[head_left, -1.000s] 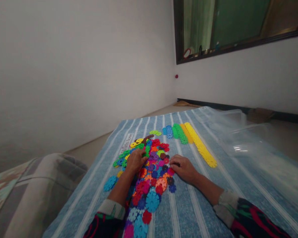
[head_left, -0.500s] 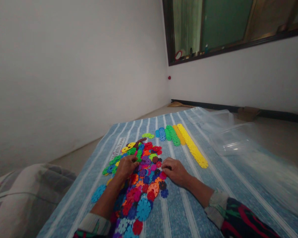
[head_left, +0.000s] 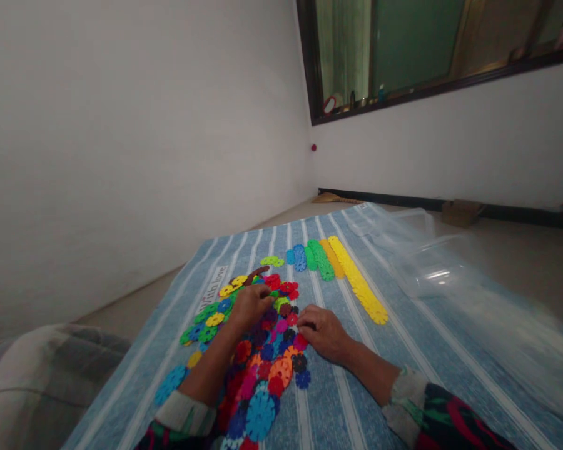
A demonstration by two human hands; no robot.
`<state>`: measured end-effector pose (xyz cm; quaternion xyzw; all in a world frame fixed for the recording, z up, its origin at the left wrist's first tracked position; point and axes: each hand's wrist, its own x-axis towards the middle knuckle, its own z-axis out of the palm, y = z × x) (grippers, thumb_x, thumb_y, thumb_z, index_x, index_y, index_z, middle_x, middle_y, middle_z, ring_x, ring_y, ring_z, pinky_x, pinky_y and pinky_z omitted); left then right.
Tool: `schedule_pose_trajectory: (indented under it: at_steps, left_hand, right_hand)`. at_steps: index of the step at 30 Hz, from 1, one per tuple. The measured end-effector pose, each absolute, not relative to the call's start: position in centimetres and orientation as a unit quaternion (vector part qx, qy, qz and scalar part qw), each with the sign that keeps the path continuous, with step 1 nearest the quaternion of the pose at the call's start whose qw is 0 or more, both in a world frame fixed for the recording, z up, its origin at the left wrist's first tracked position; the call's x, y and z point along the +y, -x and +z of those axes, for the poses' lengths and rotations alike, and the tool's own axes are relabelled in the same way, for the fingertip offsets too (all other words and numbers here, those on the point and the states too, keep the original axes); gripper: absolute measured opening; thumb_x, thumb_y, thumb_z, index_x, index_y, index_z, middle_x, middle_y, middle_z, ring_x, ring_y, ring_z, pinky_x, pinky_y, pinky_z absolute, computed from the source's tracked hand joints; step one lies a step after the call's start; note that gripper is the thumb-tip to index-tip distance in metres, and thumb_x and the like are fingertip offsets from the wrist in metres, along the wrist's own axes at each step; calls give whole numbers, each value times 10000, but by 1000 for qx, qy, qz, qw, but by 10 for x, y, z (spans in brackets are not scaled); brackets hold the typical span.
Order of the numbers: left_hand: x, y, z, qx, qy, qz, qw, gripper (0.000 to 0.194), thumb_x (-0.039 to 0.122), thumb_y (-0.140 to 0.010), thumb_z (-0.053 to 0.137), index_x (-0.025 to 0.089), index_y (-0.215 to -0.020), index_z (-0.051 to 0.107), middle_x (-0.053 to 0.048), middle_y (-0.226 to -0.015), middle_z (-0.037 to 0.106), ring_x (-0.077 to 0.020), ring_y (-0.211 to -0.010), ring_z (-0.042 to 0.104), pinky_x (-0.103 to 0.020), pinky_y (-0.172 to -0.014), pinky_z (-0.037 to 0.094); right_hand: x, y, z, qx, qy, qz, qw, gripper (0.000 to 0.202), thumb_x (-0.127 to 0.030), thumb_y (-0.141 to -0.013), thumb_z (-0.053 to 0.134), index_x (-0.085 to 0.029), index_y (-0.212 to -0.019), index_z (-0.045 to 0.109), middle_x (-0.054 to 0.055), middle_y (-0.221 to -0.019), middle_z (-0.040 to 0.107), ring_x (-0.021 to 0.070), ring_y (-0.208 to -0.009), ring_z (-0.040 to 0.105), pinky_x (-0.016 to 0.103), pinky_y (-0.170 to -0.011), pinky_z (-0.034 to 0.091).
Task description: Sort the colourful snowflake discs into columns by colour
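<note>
A heap of colourful plastic snowflake discs (head_left: 261,409) spreads over the striped blue cloth in front of me. My left hand (head_left: 251,306) is over the upper part of the heap, its thumb and fingers drawn together; whatever they pinch is too small to make out. At the heap's right edge, my right hand (head_left: 323,331) rests with curled fingers beside a pink disc (head_left: 299,342); its fingertips hide what they may hold. Beyond the hands lie sorted rows of discs: a long yellow row (head_left: 359,281), an orange row (head_left: 334,259), green and blue ones.
Clear plastic containers (head_left: 417,275) stand at the right side of the cloth (head_left: 328,400). Lime discs (head_left: 272,261) lie past the heap. A grey fabric-covered shape (head_left: 51,375) is at lower left, a cardboard box (head_left: 460,213) on the floor behind.
My left hand has moved forward and slightly right across the heap, toward the red discs. My right hand stays at the heap's right edge. The view has shifted slightly.
</note>
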<state>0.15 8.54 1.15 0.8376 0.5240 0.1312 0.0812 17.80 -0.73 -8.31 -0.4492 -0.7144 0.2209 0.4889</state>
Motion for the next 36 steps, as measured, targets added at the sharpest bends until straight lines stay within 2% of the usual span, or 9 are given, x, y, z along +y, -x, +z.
schedule_pose_trajectory:
  at_steps: [6, 13, 23, 31, 36]
  left_hand:
    - [119, -76, -4, 526, -832, 125, 121, 139, 153, -730, 591, 163, -767, 725, -4, -682, 678, -133, -689, 585, -215, -624, 416]
    - [153, -122, -25, 530, -831, 125, 116, 187, 118, -687, 585, 131, -785, 743, -43, -697, 698, -154, -685, 606, -242, -636, 420]
    - [162, -134, -29, 514, -845, 115, 89, 175, 135, -711, 577, 108, -772, 738, -83, -753, 706, -180, -751, 624, -263, -676, 408]
    - [155, -128, -35, 529, -836, 130, 64, 263, 103, -728, 534, 126, -903, 730, -107, -930, 729, -181, -871, 634, -253, -742, 416]
    - [145, -119, -37, 525, -837, 136, 65, 229, 125, -732, 539, 141, -857, 730, -86, -884, 731, -172, -833, 631, -253, -747, 420]
  right_hand:
    - [-7, -177, -83, -705, 446, 241, 496, 195, -48, -749, 552, -213, -714, 652, -1, -788, 626, 140, -785, 606, 248, -760, 458]
    - [-10, -176, -79, -692, 453, 263, 497, 198, -48, -745, 544, -211, -710, 651, 1, -781, 617, 141, -768, 604, 250, -753, 456]
    - [-11, -175, -75, -681, 463, 274, 497, 193, -44, -730, 553, -206, -689, 650, 3, -764, 610, 140, -740, 595, 243, -718, 444]
    - [-13, -176, -75, -681, 465, 274, 494, 200, -49, -746, 536, -197, -704, 663, 4, -769, 608, 136, -756, 595, 238, -732, 440]
    - [-12, -176, -78, -681, 464, 273, 496, 194, -40, -743, 542, -187, -708, 664, 8, -773, 607, 138, -765, 599, 243, -739, 438]
